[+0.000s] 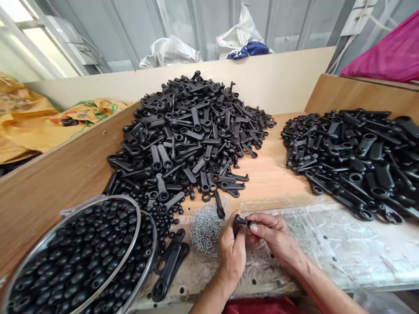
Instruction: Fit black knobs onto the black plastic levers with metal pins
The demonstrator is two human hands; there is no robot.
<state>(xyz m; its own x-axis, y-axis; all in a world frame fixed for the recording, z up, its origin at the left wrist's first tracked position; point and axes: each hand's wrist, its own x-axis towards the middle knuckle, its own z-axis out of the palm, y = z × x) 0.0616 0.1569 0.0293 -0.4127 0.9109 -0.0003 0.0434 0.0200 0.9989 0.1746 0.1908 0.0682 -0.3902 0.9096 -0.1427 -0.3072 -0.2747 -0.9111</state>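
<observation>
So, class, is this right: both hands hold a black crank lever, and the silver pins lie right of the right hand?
The side is wrong: in the head view, the silver pins lie left of the left hand. It and the right hand do hold a black crank lever.

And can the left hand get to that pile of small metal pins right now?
Probably yes: the metal pins lie right beside the left hand with nothing visible between, though it grips a black handle, so it may need freeing first.
</observation>
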